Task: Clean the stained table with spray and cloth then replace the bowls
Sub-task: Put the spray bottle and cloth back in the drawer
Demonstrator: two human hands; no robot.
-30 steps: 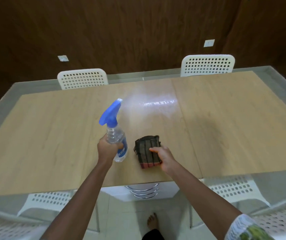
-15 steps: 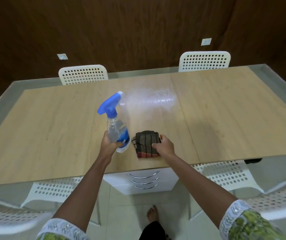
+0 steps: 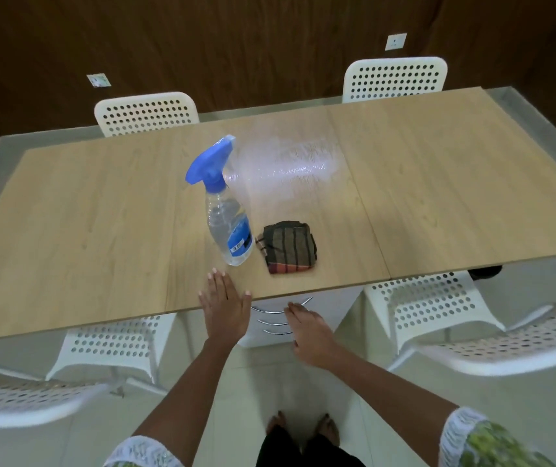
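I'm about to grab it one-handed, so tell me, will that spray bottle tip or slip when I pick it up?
The spray bottle stands tall on a narrow base, so a sideways nudge would probably tip it. Its clear body looks mostly empty, so likely light. The smooth plastic may be slippery; gripping the neck under the blue trigger head seems safer.

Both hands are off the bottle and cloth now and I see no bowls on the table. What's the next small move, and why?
Probably turn away to fetch the bowls. The spray bottle stands upright and the folded cloth lies beside it, both released; the left hand and right hand are open and empty at the table's near edge. A wet sheen remains beyond the bottle, so one more wipe there may come first.
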